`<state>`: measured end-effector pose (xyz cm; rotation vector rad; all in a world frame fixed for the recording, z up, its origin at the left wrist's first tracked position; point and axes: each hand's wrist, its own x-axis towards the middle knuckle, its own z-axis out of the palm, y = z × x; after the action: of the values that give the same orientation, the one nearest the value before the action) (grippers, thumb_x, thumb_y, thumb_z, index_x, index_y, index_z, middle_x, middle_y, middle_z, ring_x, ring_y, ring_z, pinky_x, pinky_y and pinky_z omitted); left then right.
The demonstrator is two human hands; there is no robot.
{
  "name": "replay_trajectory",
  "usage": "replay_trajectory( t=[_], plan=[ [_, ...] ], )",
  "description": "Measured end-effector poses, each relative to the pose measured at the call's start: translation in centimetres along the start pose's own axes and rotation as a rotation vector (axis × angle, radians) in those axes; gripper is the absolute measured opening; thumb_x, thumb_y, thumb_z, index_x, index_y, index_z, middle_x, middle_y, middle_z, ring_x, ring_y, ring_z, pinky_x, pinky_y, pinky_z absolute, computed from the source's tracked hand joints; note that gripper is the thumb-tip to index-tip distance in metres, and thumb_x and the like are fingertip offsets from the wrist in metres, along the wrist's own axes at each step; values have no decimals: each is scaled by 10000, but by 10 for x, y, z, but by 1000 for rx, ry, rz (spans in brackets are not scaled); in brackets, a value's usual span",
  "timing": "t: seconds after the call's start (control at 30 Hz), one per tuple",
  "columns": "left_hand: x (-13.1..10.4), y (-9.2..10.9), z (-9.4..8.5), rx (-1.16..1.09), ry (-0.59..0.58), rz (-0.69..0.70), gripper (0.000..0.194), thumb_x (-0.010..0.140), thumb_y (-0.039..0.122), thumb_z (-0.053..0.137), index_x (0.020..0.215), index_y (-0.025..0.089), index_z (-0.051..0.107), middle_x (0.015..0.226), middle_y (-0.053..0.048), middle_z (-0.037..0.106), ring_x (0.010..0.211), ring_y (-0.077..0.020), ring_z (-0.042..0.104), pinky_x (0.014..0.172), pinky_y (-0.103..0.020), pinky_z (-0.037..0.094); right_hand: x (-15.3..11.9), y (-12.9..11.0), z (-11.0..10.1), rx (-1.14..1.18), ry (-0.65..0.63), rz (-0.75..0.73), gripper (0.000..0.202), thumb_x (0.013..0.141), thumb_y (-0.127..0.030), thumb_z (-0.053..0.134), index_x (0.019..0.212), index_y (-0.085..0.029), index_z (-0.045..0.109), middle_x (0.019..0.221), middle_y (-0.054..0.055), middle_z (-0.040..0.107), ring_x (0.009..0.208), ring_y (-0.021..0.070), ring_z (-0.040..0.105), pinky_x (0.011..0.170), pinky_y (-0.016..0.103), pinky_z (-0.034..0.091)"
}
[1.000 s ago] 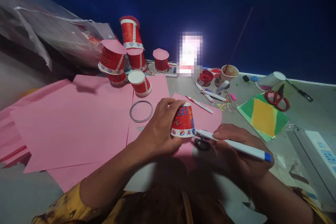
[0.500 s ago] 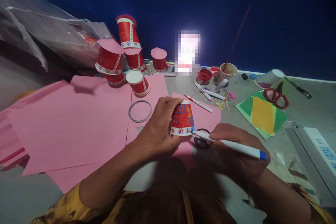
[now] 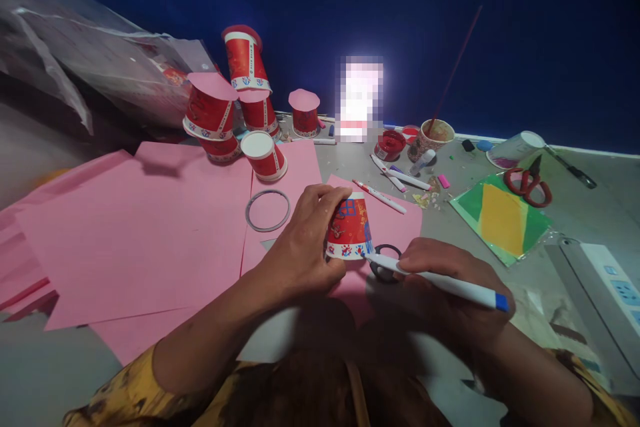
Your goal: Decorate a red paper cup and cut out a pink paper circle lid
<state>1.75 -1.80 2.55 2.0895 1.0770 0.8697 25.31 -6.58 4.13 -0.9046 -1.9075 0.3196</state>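
My left hand (image 3: 313, 233) is closed round a red paper cup (image 3: 351, 223), which stands upside down with its white band low. Blue window lines and small red and blue patterns mark the cup. Between the fingers of my right hand (image 3: 455, 280) is a white marker with a blue end (image 3: 450, 285); its tip meets the white band at the lower right of the cup. Black-handled scissors (image 3: 387, 271) lie just behind the marker tip, partly hidden. Pink paper (image 3: 150, 233) spreads under and left of the cup.
Red cups (image 3: 210, 107) with pink tops stand at the back left, some stacked. A grey ring (image 3: 267, 211) lies on the paper. Behind are markers (image 3: 380, 197), a red paint jar (image 3: 390, 145) and a cup with a stick (image 3: 437, 140). Red-handled scissors (image 3: 527, 187) rest on coloured paper (image 3: 500, 220).
The marker tip has shifted slightly left and down along the cup's white band. My left hand still holds the cup, and the whole view has moved a little.
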Motion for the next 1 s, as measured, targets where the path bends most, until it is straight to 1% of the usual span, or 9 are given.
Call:
replay_trajectory(
  t=[0.17, 0.4, 0.57, 0.7, 0.87, 1.0],
  plan=[
    [-1, -1, 0, 8, -19, -27, 871, 713, 135, 680, 1507, 337, 386, 1424, -103, 455, 1343, -335, 522, 1146, -570, 521, 1, -1, 1, 47, -21, 2, 135, 913, -108, 686, 975, -218, 732, 707, 38, 769, 616, 202, 758, 576, 295, 606],
    [-1, 1, 0, 17, -30, -39, 911, 686, 107, 684, 1515, 335, 385, 1444, -107, 455, 1351, -341, 520, 1154, -570, 516, 1, -2, 3, 42, -51, 6, 130, 914, -108, 697, 961, -227, 719, 721, 17, 768, 618, 190, 754, 597, 288, 601],
    [-1, 1, -1, 29, -15, -12, 900, 689, 84, 655, 1513, 322, 383, 1438, -105, 459, 1351, -326, 523, 1159, -558, 517, 1, 0, 0, 12, -35, 15, 99, 927, -138, 701, 955, -228, 733, 720, 30, 782, 633, 202, 774, 603, 289, 620],
    [-1, 1, -2, 36, -23, -25, 893, 700, 86, 662, 1509, 338, 379, 1436, -102, 464, 1348, -331, 526, 1149, -559, 525, 2, 0, -4, 6, -12, 29, 110, 921, -136, 700, 945, -229, 752, 739, 55, 804, 651, 220, 793, 599, 303, 634],
    [-2, 0, 0, 25, -21, -9, 915, 679, 81, 655, 1510, 340, 373, 1440, -100, 453, 1342, -332, 526, 1138, -566, 530, 3, -1, 0, 21, -24, 0, 118, 921, -123, 686, 944, -227, 736, 710, 40, 784, 626, 207, 780, 600, 290, 631],
    [-2, -1, 1, 31, -19, -9, 919, 680, 80, 654, 1513, 345, 372, 1439, -99, 453, 1348, -330, 521, 1144, -565, 523, 0, 1, 2, 28, -29, 18, 140, 913, -111, 695, 958, -238, 733, 719, 30, 784, 626, 210, 777, 614, 301, 631]
  ],
)
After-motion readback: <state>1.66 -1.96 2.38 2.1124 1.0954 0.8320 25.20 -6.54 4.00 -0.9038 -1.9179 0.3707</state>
